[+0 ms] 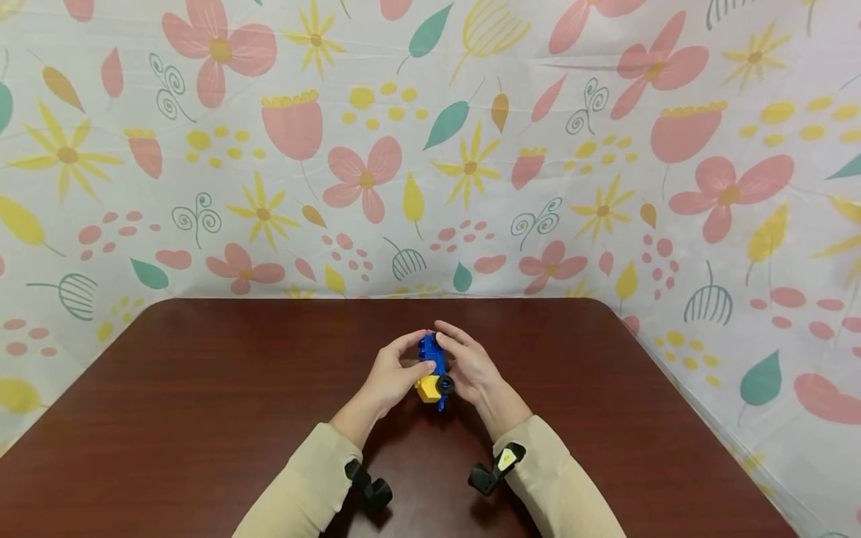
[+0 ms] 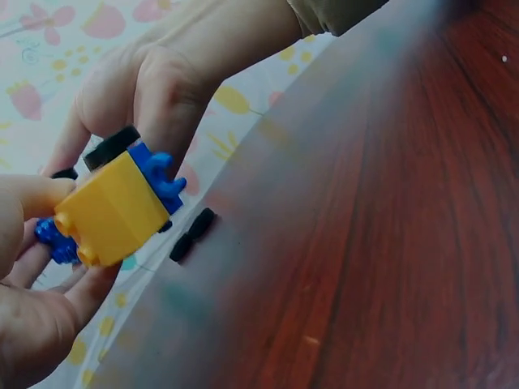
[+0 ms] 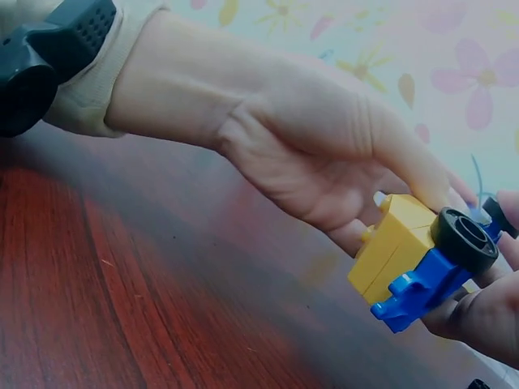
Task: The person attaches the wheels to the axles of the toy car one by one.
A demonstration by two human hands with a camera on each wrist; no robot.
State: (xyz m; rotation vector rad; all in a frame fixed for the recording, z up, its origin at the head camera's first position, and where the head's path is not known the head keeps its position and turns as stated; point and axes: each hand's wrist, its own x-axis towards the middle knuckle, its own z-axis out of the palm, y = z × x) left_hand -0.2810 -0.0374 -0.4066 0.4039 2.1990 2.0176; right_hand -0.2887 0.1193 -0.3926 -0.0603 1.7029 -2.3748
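Observation:
A small toy vehicle (image 1: 435, 357) built of blue parts is held up between both hands above the table. It has a yellow block (image 2: 113, 211) on one end and a black wheel (image 3: 465, 241) beside that block. My left hand (image 1: 389, 377) grips it from the left, its thumb on the body close to the yellow block. From the other side, my right hand (image 1: 479, 372) holds it with fingertips at the far end. A blue hook-like piece (image 2: 165, 176) sticks out past the yellow block. Fingers hide part of the far end and the underside.
The dark red-brown wooden table (image 1: 202, 418) stands against a flower-patterned cloth (image 1: 430, 149). Two small black pieces (image 2: 193, 235) show beyond the toy in the left wrist view; I cannot tell what they are. Each wrist wears a black camera mount (image 1: 368, 486).

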